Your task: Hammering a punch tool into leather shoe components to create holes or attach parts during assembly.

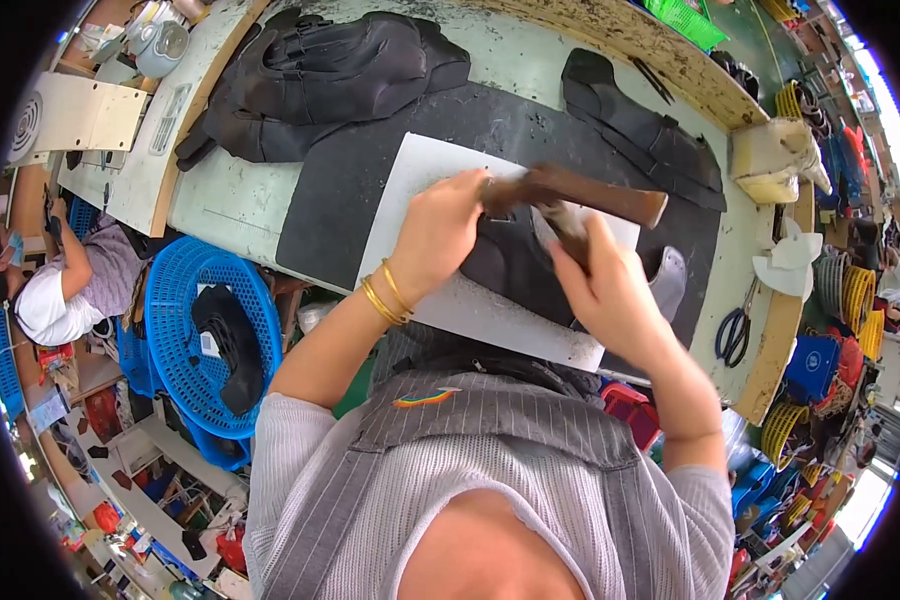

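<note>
My right hand [610, 285] is closed round the handle of a brown hammer [602, 194], whose head is slightly blurred by motion. A black leather shoe upper [515, 262] lies beneath the hammer on a white board [445, 315]. At the upper's left side, my left hand [438, 228] is closed on it; the fingertips are partly hidden by the hammer head. Two gold bangles circle the left wrist. A grey curved piece [667, 280] shows just beyond my right hand, at the upper's right end.
The white board lies on a black mat [320, 225]. Black boot uppers [340, 75] are piled at the far left; another boot upper [650, 135] lies far right. Scissors [735, 335] rest near the right edge. A blue basket [215, 335] stands left; a person [80, 270] sits beyond it.
</note>
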### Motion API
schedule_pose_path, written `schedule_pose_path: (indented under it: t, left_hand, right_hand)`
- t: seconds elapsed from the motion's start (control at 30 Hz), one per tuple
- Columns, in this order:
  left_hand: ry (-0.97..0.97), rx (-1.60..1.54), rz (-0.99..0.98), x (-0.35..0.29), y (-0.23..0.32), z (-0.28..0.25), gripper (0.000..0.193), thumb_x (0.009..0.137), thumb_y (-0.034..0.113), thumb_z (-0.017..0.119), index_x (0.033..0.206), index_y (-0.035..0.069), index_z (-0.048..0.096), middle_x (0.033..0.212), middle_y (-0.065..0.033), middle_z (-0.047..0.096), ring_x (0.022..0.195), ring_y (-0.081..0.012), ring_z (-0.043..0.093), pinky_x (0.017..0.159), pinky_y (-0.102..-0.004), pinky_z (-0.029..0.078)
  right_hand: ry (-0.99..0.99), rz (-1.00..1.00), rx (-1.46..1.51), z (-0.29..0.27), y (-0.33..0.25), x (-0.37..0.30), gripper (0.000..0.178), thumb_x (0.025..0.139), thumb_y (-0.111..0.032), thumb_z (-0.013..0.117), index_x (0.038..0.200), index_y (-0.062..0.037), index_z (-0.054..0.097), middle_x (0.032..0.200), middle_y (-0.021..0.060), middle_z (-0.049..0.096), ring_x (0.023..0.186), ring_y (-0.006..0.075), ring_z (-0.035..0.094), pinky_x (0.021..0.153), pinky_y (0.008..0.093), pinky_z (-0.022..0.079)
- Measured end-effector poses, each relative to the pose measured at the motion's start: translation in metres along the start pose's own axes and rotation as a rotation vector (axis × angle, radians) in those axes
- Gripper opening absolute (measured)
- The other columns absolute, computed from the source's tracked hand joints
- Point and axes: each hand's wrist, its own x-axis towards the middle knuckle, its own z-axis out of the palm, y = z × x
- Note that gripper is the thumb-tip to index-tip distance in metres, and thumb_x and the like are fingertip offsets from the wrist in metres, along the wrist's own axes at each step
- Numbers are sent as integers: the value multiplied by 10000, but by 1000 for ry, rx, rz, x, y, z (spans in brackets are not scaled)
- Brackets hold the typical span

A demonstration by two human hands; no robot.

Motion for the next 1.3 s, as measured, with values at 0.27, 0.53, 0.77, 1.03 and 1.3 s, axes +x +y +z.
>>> schedule_pose_path:
  t: [0.27, 0.53, 0.77, 1.03, 1.3]
  left_hand:
    - [-71, -837, -312, 9, -22, 9, 70, 898, -18, 522, 955, 1, 557, 928, -73, 635, 889, -130, 608, 824, -255, 506]
    - [-90, -664, -264, 13, -14, 12, 55, 886, -5, 553, 939, -7, 568, 932, -61, 645, 873, -109, 609, 792, -242, 502]
    - [5, -11, 83, 8, 7, 11, 105, 837, -17, 570, 938, 9, 566, 830, -111, 629, 775, -187, 643, 708, -265, 498]
    - [-121, -860, -358, 21, -9, 16, 62, 901, -35, 490, 906, -11, 547, 884, -55, 625, 867, -120, 608, 807, -256, 513]
    - [-100, -721, -249, 22, -9, 24, 54, 884, -19, 528, 927, -12, 559, 861, -62, 645, 818, -127, 623, 763, -267, 509]
  right_hand:
    - [-127, 150, 32, 21, 36, -36, 242, 892, -172, 542, 880, 22, 398, 614, 239, 553, 608, 430, 563, 527, 471, 435]
    - [-25, 143, 4, -9, 31, -20, 267, 875, -197, 580, 856, 3, 404, 636, 265, 542, 636, 452, 556, 524, 463, 426]
    - [118, -72, -126, -30, -17, -1, 197, 871, -123, 571, 787, 42, 502, 617, 234, 542, 572, 421, 556, 501, 444, 448]
    - [-155, 194, 77, 13, 39, -44, 249, 884, -162, 554, 879, 28, 394, 622, 255, 553, 618, 440, 565, 529, 470, 434]
    - [5, 187, 61, -27, 37, -21, 272, 859, -202, 601, 861, 0, 420, 661, 259, 557, 667, 468, 554, 531, 460, 442]
